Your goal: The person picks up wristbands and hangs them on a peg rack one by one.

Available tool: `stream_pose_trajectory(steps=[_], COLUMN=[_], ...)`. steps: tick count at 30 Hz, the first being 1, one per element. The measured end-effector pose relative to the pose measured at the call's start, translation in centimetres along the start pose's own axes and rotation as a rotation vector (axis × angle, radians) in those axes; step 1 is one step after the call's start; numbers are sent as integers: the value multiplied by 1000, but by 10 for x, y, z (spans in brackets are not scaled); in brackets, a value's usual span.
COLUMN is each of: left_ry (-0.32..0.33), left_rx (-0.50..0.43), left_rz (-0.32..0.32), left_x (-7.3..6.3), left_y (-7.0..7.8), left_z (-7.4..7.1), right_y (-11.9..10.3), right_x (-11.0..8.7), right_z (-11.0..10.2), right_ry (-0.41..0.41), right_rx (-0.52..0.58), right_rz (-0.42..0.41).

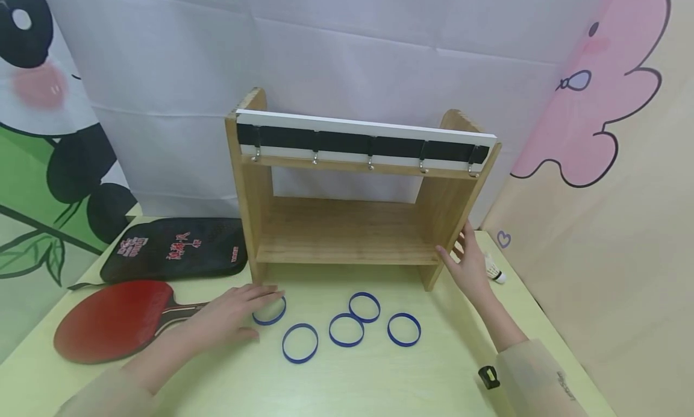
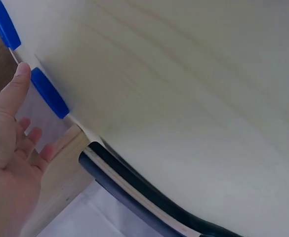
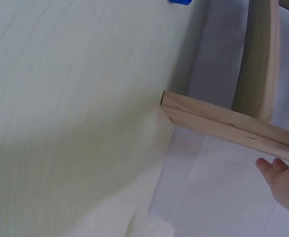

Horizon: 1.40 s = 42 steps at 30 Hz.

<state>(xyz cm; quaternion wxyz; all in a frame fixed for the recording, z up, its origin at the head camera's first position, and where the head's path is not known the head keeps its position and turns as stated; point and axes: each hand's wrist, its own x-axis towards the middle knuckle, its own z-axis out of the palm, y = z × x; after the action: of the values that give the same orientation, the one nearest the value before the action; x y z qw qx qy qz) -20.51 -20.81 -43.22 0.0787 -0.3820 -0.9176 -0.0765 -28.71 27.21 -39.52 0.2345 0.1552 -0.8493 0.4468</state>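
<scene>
A wooden shelf (image 1: pixel 338 231) stands upright, with several small metal hooks (image 1: pixel 370 162) along a black-and-white strip (image 1: pixel 341 141) on its upper front. My right hand (image 1: pixel 473 269) is at the shelf's right side panel (image 3: pixel 218 118), thumb at the front edge and fingers on the outer side. Several blue rings lie before the shelf. My left hand (image 1: pixel 228 314) reaches over the leftmost blue ring (image 1: pixel 265 323), fingers stretched and covering part of it. In the left wrist view, the thumb stands close to a blue ring (image 2: pixel 49 94).
On the left lie a red table tennis paddle (image 1: pixel 116 320) and a black printed case (image 1: pixel 176 248). A shuttlecock (image 1: pixel 494 271) lies beyond my right hand. Near my right sleeve sits a small black object (image 1: pixel 488 377). A white cloth (image 1: pixel 347 55) hangs behind the shelf.
</scene>
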Motion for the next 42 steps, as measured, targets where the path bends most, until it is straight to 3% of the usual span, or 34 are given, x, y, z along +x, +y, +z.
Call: stream_pose_trajectory(steps=[6,14,22,25,32,42], left_ry=[-36,-11,55,54,-27,59], left_rx=[-43,-65,-143,-183,-254,-275], left_rz=[7,82,151,124,-39,-78], left_x=[3,8,11,12,14,14], left_y=[-4,-11,-15,-16,-12,-5], left_z=[6,9,12,11,1,-7], right_y=[12,26,25,10,-13,-8], right_x=[2,-3,-6,-7,-7,-10], right_z=[4,7,10,9,7,9], right_ry=[-21,-39,-61,-62,-47,-47], right_rx=[24,-68,-16,-15,-19,39], right_rz=[-10,-64,-28,-46,-20,11])
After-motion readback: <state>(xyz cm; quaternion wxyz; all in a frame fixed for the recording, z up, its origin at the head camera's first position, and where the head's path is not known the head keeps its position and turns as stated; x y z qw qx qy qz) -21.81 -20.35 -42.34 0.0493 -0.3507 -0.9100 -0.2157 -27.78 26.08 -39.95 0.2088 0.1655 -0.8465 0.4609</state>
